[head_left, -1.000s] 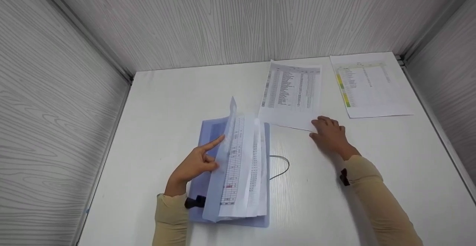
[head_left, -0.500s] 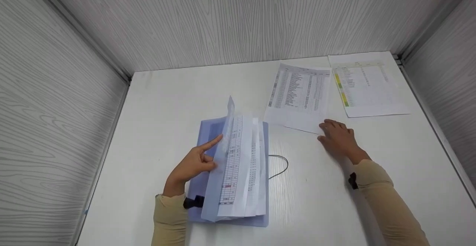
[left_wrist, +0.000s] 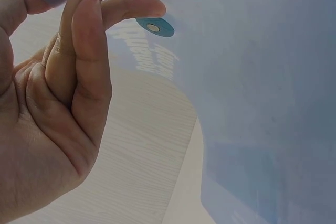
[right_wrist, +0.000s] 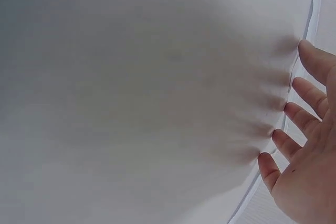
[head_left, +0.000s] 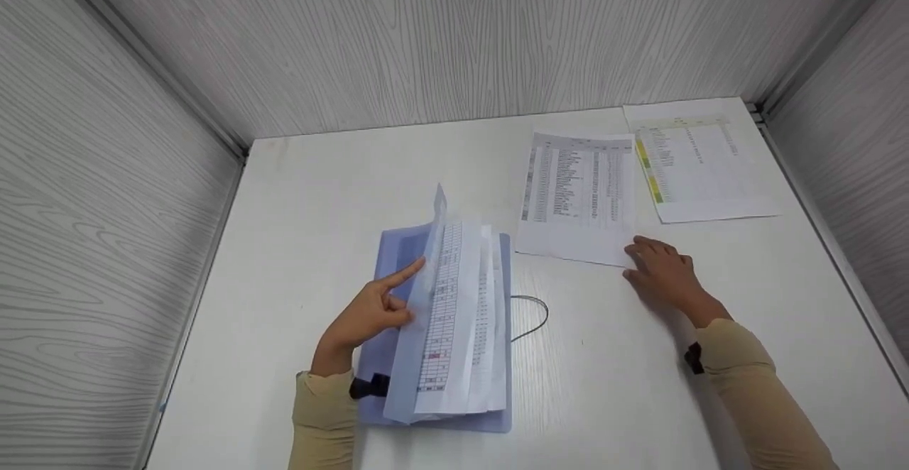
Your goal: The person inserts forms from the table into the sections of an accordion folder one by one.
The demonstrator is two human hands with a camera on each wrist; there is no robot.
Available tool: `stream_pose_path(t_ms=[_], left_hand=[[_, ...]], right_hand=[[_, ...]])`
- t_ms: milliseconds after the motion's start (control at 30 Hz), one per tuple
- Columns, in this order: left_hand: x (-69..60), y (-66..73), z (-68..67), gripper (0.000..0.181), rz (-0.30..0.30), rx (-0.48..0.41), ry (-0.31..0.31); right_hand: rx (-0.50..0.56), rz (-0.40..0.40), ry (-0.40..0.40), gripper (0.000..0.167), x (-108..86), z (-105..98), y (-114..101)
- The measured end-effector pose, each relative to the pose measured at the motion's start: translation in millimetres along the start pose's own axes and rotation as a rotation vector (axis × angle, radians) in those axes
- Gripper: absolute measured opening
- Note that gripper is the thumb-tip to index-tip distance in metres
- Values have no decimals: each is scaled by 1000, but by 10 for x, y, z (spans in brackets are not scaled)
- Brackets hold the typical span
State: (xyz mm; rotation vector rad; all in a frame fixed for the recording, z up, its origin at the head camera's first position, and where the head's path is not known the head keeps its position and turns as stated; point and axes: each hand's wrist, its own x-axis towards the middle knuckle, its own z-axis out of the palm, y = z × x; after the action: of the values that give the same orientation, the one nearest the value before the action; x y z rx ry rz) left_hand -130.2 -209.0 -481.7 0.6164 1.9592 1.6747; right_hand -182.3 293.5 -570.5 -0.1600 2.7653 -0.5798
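Note:
A translucent blue document folder [head_left: 398,402] with several printed sheets [head_left: 483,378] inside lies in front of me, its cover [head_left: 419,356] raised on edge. My left hand [head_left: 366,314] rests against the outer face of that cover, index finger stretched along it and thumb touching lower down. In the left wrist view a teal snap button [left_wrist: 154,27] sits beside one fingertip. To the right, my right hand [head_left: 664,271] touches the lower right corner of a printed sheet [head_left: 579,243]. Its fingers spread along the paper's edge in the right wrist view.
Another sheet with yellow and green marks [head_left: 699,172] lies at the back right of the white table [head_left: 305,186]. A thin cord loop [head_left: 543,314] sticks out from the folder's right side. Wood-grain panels [head_left: 454,44] stand behind and on both sides.
My right hand has moved right and toward me. The printed sheet under it has slid the same way, away from the folder, and turned straighter. The left hand and raised cover stay nearly still.

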Motion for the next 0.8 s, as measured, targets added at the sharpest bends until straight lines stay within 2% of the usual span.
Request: stream_pose_path(t_ms=[167, 467, 667, 800], left_hand=[[6, 4, 0, 78, -13, 11, 9], [13, 2, 3, 79, -32, -24, 5], [12, 1, 9, 80, -22, -11, -1], [14, 3, 7, 79, -17, -5, -1]], right_hand=[[-17, -36, -4, 51, -91, 7, 26], [-72, -113, -14, 46, -242, 9, 84], [-32, -85, -41, 47, -261, -13, 84], [72, -30, -37, 55, -189, -58, 88]])
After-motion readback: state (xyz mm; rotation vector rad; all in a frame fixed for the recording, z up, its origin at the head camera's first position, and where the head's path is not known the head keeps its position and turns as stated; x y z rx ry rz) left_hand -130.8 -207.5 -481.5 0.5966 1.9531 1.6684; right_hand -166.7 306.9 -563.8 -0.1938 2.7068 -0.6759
